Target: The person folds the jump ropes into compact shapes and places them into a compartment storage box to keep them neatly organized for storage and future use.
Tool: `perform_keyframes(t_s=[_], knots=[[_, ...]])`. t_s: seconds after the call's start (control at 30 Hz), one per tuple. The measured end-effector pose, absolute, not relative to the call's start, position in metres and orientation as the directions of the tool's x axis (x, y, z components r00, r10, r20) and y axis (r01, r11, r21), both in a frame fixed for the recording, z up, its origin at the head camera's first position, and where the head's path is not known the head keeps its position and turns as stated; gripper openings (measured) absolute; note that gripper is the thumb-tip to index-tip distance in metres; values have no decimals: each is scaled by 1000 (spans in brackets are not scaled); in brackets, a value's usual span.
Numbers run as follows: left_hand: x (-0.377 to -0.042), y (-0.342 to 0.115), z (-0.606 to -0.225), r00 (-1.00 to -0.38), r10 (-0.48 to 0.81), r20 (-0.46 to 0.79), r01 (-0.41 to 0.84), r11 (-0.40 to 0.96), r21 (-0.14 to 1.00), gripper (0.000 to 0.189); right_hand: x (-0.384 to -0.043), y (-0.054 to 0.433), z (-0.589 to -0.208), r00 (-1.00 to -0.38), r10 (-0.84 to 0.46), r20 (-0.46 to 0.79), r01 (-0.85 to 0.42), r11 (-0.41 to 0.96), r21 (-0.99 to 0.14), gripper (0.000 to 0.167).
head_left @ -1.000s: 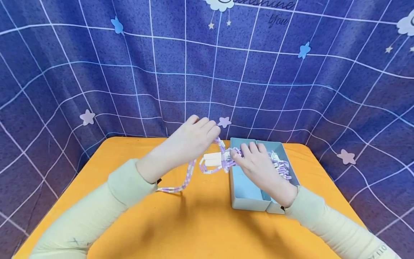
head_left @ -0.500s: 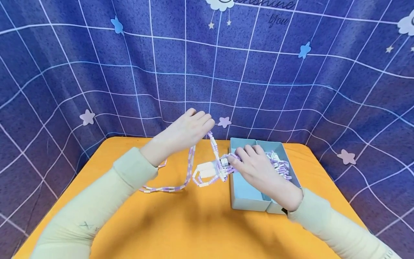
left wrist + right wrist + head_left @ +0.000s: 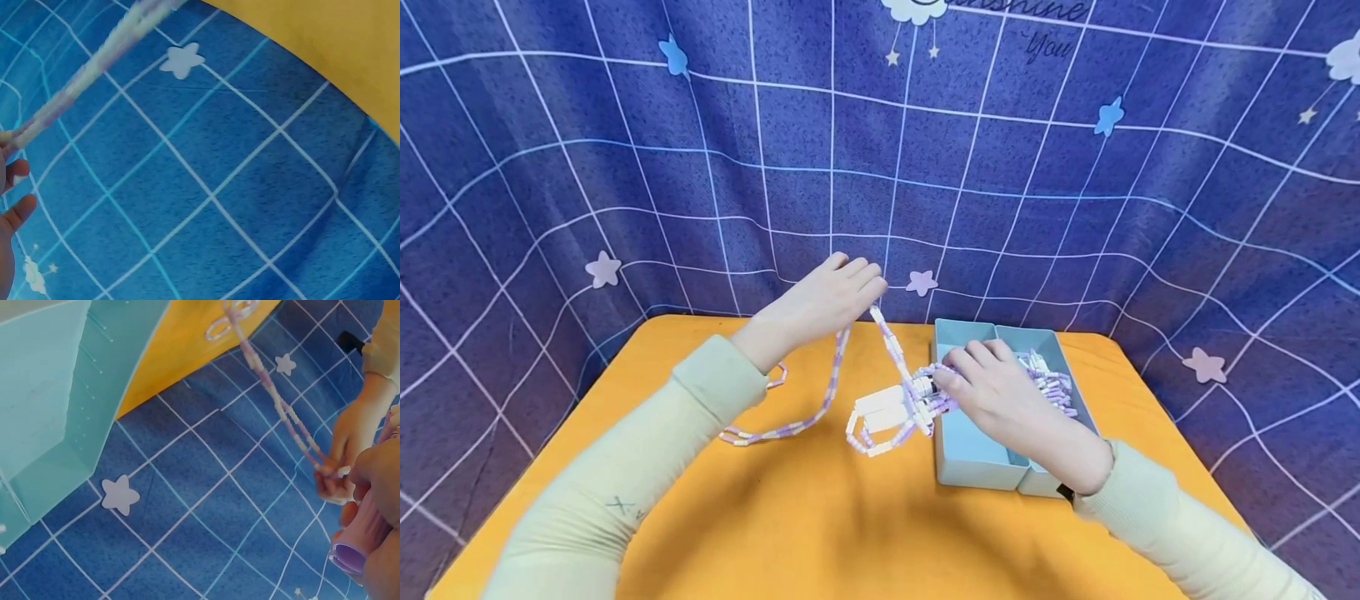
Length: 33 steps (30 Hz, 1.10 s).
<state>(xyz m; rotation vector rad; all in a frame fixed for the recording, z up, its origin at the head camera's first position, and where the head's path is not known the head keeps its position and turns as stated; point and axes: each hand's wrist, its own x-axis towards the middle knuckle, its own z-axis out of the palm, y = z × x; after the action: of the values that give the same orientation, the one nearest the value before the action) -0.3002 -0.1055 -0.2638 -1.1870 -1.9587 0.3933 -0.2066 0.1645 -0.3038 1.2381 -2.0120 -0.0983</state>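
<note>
A jump rope (image 3: 891, 345) with purple and white beads runs between the two hands. My left hand (image 3: 820, 304) is raised at centre and pinches one doubled stretch, which crosses the left wrist view as a blurred strand (image 3: 94, 70). The rest trails from it down to the left on the table. My right hand (image 3: 992, 390) grips the gathered part over the bin, its fingers curled round it. Two white handles (image 3: 880, 402) stick out leftward with a beaded loop around them. In the right wrist view a hollow lilac-looking handle end (image 3: 357, 540) shows in the right hand's grip.
A blue-grey divided bin (image 3: 973, 472) stands on the right of the orange-covered table (image 3: 775, 525), below my right hand. More purple and white beads (image 3: 1052, 385) show in its right compartment. A blue gridded curtain (image 3: 790, 200) surrounds the table.
My left hand has moved left and slightly up, drawing its rope strand longer. The white handles have dipped lower. The trailing rope has shifted left, while my right hand keeps its grip.
</note>
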Motion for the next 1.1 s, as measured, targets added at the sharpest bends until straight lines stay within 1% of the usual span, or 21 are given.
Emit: perform_keyframes(t_s=[0.13, 0.23, 0.47, 0.63, 0.77, 0.9, 1.1], knots=[[-309, -112, -270, -266, 834, 484, 598, 537, -596, 10, -207, 166, -303, -223, -792, 568, -760, 506, 408, 17], [-316, -118, -276, -293, 818, 494, 596, 561, -575, 12, -207, 167, -303, -209, -799, 564, -773, 488, 405, 18], [-326, -128, -286, -328, 793, 514, 593, 596, -541, 11, -206, 168, -300, -200, -809, 553, -784, 471, 404, 11], [-332, -135, -295, -360, 769, 528, 585, 627, -514, 10, -204, 168, -298, -187, -806, 562, -779, 470, 414, 12], [-334, -137, -305, -346, 767, 539, 590, 625, -511, 10, -204, 170, -297, -195, -803, 563, -773, 479, 415, 9], [-335, -134, -316, -343, 766, 544, 603, 624, -497, 12, -204, 170, -296, -196, -802, 564, -779, 476, 407, 14], [-336, -126, -332, -400, 748, 529, 614, 647, -451, 15, -202, 167, -294, -228, -790, 569, -779, 499, 381, 13]])
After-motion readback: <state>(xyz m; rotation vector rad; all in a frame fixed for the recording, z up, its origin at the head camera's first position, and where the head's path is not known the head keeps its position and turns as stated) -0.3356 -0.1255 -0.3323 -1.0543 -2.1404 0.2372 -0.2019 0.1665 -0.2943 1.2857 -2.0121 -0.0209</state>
